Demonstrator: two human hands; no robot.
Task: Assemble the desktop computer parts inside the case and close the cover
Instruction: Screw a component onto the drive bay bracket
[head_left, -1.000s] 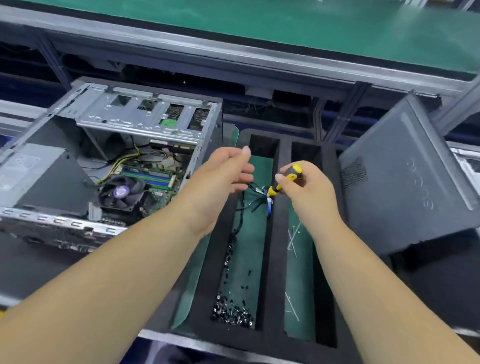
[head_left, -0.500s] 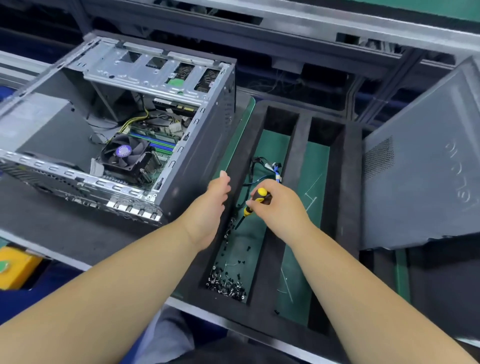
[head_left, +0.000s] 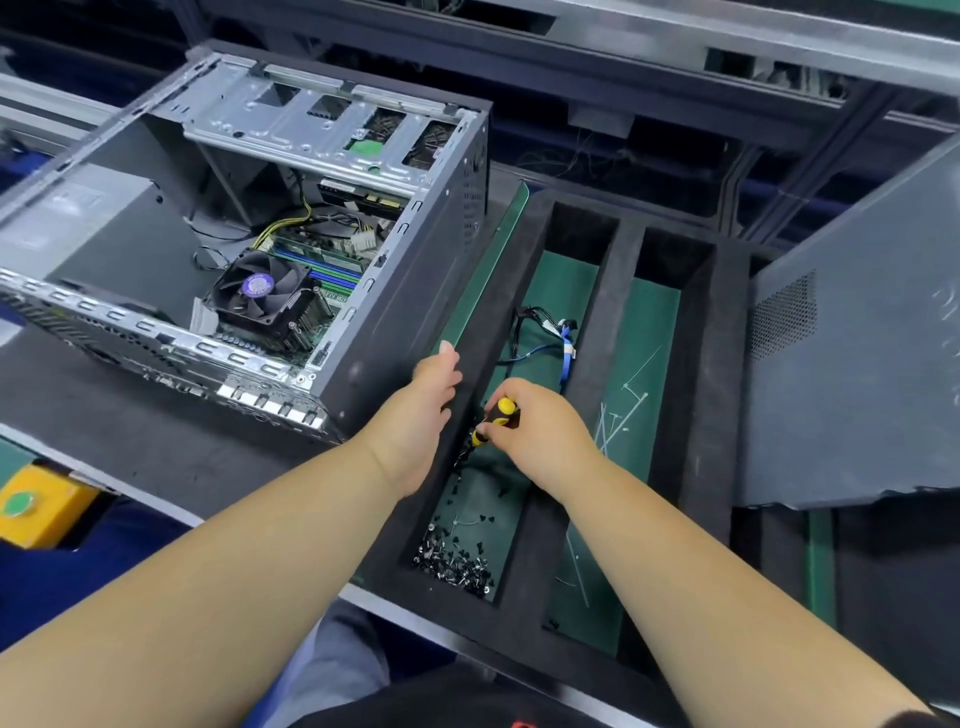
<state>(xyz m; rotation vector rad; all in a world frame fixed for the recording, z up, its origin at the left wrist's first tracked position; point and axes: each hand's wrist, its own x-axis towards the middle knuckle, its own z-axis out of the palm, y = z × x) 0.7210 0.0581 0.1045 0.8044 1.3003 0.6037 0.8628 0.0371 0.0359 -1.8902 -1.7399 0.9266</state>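
At 8 o'clock, a yellow box with a green round button on top sits at the counter's near edge. Along 12 o'clock runs a grey metal frame rail, with loose thin wires hanging in the dark space under it. At 6 o'clock, grey-blue cloth shows below the counter edge.

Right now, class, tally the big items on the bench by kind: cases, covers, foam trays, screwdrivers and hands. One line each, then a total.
Case: 1
Cover: 1
Foam tray: 1
Screwdriver: 1
Hands: 2, left hand and right hand
Total: 6
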